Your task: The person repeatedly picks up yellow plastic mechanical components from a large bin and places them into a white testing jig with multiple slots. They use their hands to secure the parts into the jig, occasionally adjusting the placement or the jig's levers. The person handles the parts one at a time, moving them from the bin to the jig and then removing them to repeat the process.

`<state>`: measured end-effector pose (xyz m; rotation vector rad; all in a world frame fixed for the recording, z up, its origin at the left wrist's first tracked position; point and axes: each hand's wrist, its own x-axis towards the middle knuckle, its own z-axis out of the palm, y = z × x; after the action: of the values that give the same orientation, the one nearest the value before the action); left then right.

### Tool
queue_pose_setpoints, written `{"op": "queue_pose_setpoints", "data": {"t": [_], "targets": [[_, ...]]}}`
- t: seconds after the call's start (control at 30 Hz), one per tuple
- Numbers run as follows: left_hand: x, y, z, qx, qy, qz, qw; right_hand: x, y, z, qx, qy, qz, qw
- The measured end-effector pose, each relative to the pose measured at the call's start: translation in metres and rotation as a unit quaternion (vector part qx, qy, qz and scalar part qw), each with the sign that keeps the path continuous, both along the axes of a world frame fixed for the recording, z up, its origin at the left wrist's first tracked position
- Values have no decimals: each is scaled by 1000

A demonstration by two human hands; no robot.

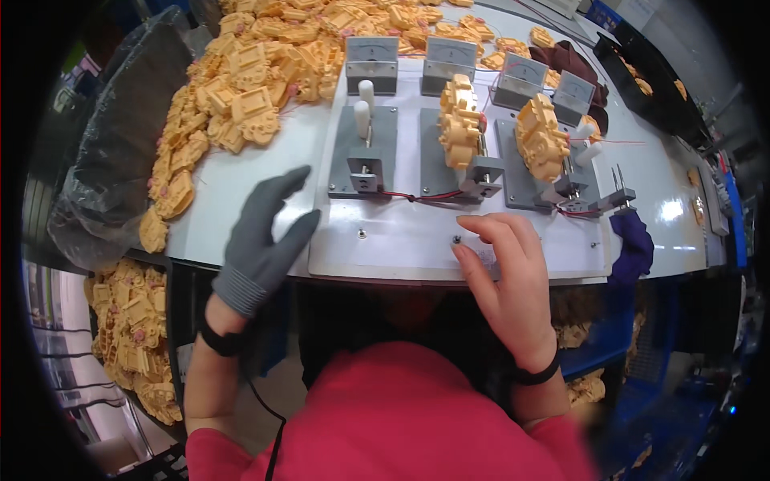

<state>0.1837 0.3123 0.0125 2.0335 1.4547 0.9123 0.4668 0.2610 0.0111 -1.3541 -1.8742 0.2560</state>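
My left hand (269,232), in a grey glove, hovers by the left edge of a white test board (385,256). Its thumb and fingers are spread around nothing. My bare right hand (509,272) is over the board's front part, thumb and fingers apart and nothing between them. Ahead of it, a yellow plastic gearbox housing (461,132) sits on the middle grey fixture (429,144). Another yellow housing (542,140) is mounted on the right fixture (513,192). The left fixture (341,156) bears two white posts (362,119) and no housing.
Four-sided analog meters (371,60) line the board's back. A heap of yellow housings (249,80) covers the table's back left, beside a clear plastic bag (108,152). At right are a purple cloth (631,244) and a black bin (642,76). More housings (132,329) lie below left.
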Motion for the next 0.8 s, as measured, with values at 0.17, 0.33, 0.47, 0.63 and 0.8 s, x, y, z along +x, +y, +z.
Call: {"op": "queue_pose_setpoints", "data": {"t": [0.17,0.33,0.47,0.63,0.8], "targets": [[28,-3,-29,16,-39,51,998,10,12,-3,-3,-76,14,997],[31,-6,-24,-24,-76,50,996,11,16,-5,-38,-51,23,998],[33,-7,-23,-37,-73,62,995,12,17,-8,-43,-23,24,999],[35,-11,-22,-81,-90,83,989,15,20,-15,-8,-30,29,999],[30,-9,-31,-114,-101,106,983,18,17,-15,-14,-27,27,999]]}}
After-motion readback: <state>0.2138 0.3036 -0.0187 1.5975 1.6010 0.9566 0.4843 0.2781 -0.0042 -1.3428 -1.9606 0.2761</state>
